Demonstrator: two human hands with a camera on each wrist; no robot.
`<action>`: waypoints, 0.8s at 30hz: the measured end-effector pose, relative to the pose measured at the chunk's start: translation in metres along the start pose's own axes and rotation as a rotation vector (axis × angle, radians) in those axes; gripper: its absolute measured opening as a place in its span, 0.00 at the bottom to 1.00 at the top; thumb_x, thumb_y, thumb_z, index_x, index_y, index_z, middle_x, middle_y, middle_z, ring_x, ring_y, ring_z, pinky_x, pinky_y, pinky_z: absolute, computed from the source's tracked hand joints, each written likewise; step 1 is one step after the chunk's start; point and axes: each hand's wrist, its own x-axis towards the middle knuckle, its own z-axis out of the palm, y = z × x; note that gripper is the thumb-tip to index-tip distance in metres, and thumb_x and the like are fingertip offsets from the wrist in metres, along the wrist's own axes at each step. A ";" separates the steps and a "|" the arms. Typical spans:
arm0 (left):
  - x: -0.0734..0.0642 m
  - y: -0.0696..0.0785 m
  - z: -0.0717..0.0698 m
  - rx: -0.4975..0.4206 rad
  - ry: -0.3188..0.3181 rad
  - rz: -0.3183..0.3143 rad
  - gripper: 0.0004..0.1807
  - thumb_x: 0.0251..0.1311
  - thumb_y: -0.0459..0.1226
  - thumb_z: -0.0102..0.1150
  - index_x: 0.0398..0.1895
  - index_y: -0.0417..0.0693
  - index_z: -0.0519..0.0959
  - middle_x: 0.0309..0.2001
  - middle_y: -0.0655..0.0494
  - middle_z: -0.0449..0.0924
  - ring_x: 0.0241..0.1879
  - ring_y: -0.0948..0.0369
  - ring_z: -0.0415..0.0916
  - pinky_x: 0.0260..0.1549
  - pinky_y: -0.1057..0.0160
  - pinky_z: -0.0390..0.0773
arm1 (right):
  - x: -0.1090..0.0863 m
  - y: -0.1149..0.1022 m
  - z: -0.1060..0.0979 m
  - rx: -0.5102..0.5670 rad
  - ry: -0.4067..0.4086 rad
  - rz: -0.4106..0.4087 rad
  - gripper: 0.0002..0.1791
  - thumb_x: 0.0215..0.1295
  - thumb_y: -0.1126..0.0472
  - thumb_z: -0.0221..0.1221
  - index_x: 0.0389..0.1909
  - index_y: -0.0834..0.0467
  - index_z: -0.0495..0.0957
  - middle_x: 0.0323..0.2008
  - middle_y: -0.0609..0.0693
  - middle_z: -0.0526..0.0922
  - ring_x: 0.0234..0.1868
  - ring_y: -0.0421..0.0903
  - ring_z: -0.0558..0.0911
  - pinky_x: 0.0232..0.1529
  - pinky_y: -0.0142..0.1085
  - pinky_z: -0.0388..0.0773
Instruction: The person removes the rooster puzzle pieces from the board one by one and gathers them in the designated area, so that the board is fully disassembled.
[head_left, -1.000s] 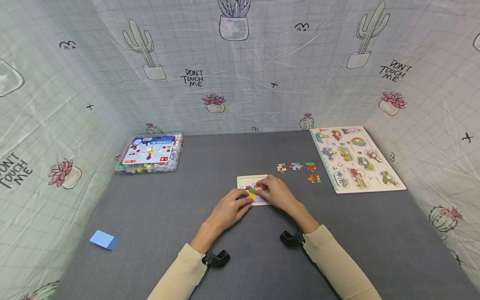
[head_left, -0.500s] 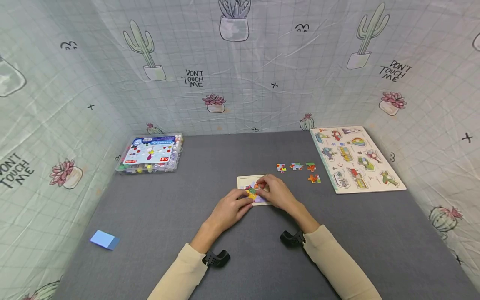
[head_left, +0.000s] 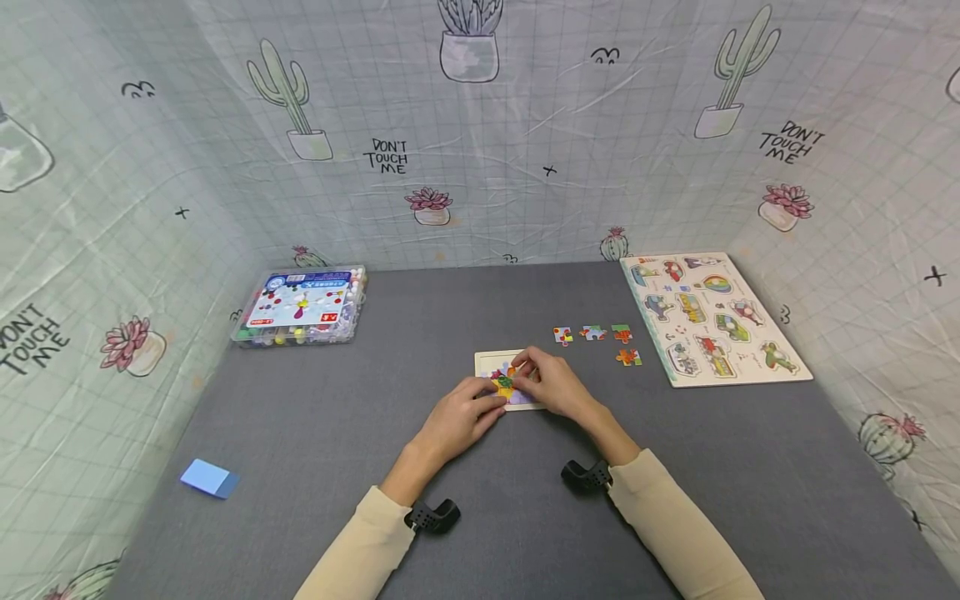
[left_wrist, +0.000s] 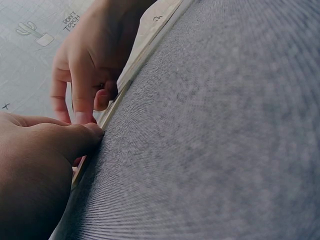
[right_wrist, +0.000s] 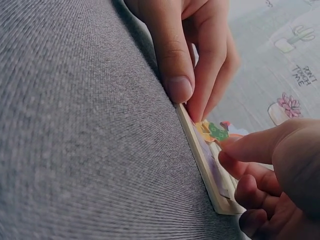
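Note:
A small jigsaw puzzle in a pale wooden frame (head_left: 491, 357) lies flat in the middle of the grey table, with part of its picture filled in. My left hand (head_left: 459, 417) grips the frame's near left edge, the thumb at the outer rim and fingertips over the pieces. In the right wrist view, a jigsaw piece (right_wrist: 218, 131) with green and yellow print is tilted above the frame. My right hand (head_left: 557, 386) pinches that piece between thumb and forefinger. The right hand covers the frame's right part in the head view.
Several loose jigsaw pieces (head_left: 592, 332) lie beyond the right hand. A wooden picture board (head_left: 735, 333) rests at the back right. At the back left stands a clear plastic box (head_left: 300, 307) of colourful parts. A blue block (head_left: 208, 479) is at the left edge.
The right hand's fingers have shifted very slightly over the frame, still pinching the jigsaw piece. The left hand has stayed in place.

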 end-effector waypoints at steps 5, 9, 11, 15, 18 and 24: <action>0.000 0.000 -0.001 -0.003 0.002 0.005 0.07 0.62 0.40 0.69 0.41 0.50 0.89 0.47 0.54 0.83 0.49 0.59 0.80 0.49 0.60 0.83 | 0.000 -0.001 -0.001 0.033 -0.011 0.007 0.11 0.67 0.62 0.64 0.48 0.57 0.78 0.34 0.50 0.87 0.25 0.36 0.77 0.27 0.28 0.71; 0.000 0.000 -0.001 -0.005 -0.009 -0.004 0.07 0.62 0.40 0.68 0.41 0.50 0.89 0.47 0.54 0.83 0.50 0.59 0.80 0.50 0.60 0.82 | 0.000 -0.001 -0.003 0.050 -0.006 0.011 0.12 0.66 0.62 0.64 0.48 0.59 0.78 0.34 0.51 0.88 0.26 0.36 0.78 0.28 0.29 0.72; 0.000 0.001 -0.001 -0.008 -0.016 -0.012 0.08 0.63 0.40 0.68 0.42 0.50 0.89 0.47 0.54 0.83 0.50 0.59 0.80 0.51 0.60 0.82 | 0.000 -0.001 -0.004 0.054 -0.006 0.021 0.13 0.66 0.62 0.64 0.49 0.59 0.78 0.35 0.51 0.88 0.27 0.36 0.78 0.28 0.29 0.73; 0.001 0.001 -0.001 -0.014 -0.029 -0.022 0.08 0.64 0.40 0.67 0.42 0.50 0.89 0.48 0.53 0.83 0.50 0.59 0.79 0.51 0.61 0.82 | 0.000 0.000 -0.006 0.056 -0.007 0.033 0.13 0.67 0.61 0.64 0.50 0.58 0.78 0.36 0.52 0.87 0.28 0.37 0.79 0.29 0.29 0.73; 0.001 0.001 -0.001 -0.013 -0.026 -0.018 0.08 0.63 0.40 0.67 0.42 0.50 0.89 0.48 0.53 0.83 0.50 0.59 0.79 0.51 0.61 0.82 | -0.001 0.001 -0.008 0.059 0.000 0.031 0.12 0.68 0.61 0.62 0.50 0.58 0.78 0.37 0.52 0.87 0.29 0.38 0.80 0.31 0.30 0.74; 0.000 0.001 -0.001 -0.012 -0.017 -0.007 0.07 0.62 0.39 0.68 0.41 0.50 0.89 0.47 0.53 0.83 0.49 0.59 0.80 0.51 0.62 0.82 | -0.002 0.001 -0.011 0.068 0.008 0.024 0.12 0.68 0.62 0.62 0.50 0.59 0.78 0.36 0.53 0.87 0.29 0.39 0.80 0.31 0.30 0.74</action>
